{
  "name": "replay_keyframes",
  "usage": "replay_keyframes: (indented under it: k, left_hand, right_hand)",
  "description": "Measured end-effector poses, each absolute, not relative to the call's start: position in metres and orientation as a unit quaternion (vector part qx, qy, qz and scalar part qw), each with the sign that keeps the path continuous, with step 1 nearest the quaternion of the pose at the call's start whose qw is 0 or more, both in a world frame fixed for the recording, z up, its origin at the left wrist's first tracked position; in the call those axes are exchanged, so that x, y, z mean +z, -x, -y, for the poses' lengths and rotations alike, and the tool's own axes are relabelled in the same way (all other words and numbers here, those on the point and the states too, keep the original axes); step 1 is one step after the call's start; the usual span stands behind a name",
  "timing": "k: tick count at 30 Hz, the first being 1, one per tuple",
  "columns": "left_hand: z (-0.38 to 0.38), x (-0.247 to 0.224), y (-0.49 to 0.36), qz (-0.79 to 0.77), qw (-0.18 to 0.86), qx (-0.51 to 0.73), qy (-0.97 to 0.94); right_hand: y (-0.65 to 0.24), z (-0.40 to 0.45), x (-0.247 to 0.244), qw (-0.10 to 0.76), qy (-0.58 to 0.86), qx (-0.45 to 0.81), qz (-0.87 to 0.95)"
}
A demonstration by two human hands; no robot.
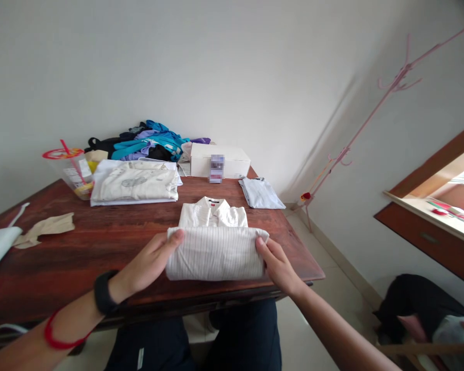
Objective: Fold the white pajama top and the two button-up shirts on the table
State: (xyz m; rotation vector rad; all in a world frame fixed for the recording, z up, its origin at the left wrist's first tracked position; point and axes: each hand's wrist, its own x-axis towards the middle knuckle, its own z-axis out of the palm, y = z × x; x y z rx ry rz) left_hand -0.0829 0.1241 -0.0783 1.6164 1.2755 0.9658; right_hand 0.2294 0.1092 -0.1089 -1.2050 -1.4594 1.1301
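A white striped shirt (216, 255) lies partly folded at the front edge of the wooden table (112, 232), its collar pointing away from me. Its lower part is folded up over the front, below the collar. My left hand (154, 257) grips the left end of the fold, thumb on top and the other fingers hidden beneath the cloth. At the right end, my right hand (276, 260) pinches the upper corner of the same fold between thumb and fingers.
Folded light clothes (139, 183) lie at the back left beside a plastic cup (71, 170). Behind them is a heap of clothes (150, 141). A white box (235, 161) and a folded grey-blue garment (261, 193) are at the back right. A pink coat rack (371, 116) leans beyond.
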Motion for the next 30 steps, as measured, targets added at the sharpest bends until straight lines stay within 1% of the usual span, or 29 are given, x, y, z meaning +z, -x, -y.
replay_keyframes:
  k: [3, 6, 8, 10, 13, 15, 18, 20, 22, 24, 25, 30]
  left_hand:
    - [-0.168, -0.083, 0.069, -0.481, 0.482, 0.429, -0.594]
    - [-0.210, -0.100, 0.059, -0.505, 0.490, 0.450, -0.550]
    - [-0.230, -0.117, 0.056, -0.515, 0.491, 0.437, -0.550]
    - [-0.241, -0.135, 0.056, -0.535, 0.477, 0.426, -0.553]
    - [-0.244, -0.154, 0.057, -0.566, 0.433, 0.439, -0.548]
    - [-0.244, -0.158, 0.058, -0.564, 0.390, 0.460, -0.563]
    - [-0.249, -0.150, 0.056, -0.538, 0.270, 0.488, -0.632]
    - [-0.256, -0.143, 0.053, -0.537, 0.184, 0.463, -0.681]
    - [-0.264, -0.140, 0.051, -0.567, 0.133, 0.395, -0.710]
    - [-0.269, -0.142, 0.049, -0.599, 0.105, 0.336, -0.719]
    - [-0.270, -0.144, 0.049, -0.610, 0.098, 0.319, -0.719]
    - [-0.267, -0.152, 0.051, -0.629, 0.074, 0.299, -0.714]
  right_hand:
    - [-0.224, -0.154, -0.107, 0.458, 0.497, 0.501, 0.540]
    - [-0.216, -0.197, -0.115, 0.453, 0.512, 0.536, 0.495]
    - [-0.209, -0.218, -0.130, 0.455, 0.530, 0.530, 0.481]
    - [-0.204, -0.231, -0.149, 0.460, 0.552, 0.493, 0.490]
    - [-0.201, -0.239, -0.171, 0.472, 0.565, 0.432, 0.520]
    - [-0.203, -0.242, -0.176, 0.473, 0.571, 0.404, 0.536]
    - [-0.207, -0.252, -0.166, 0.456, 0.598, 0.336, 0.567]
    - [-0.210, -0.261, -0.156, 0.404, 0.639, 0.265, 0.599]
    - [-0.211, -0.268, -0.150, 0.332, 0.679, 0.206, 0.621]
    - [-0.210, -0.271, -0.149, 0.281, 0.702, 0.181, 0.629]
    - [-0.209, -0.271, -0.150, 0.270, 0.706, 0.179, 0.630]
    - [-0.204, -0.265, -0.160, 0.250, 0.714, 0.172, 0.630]
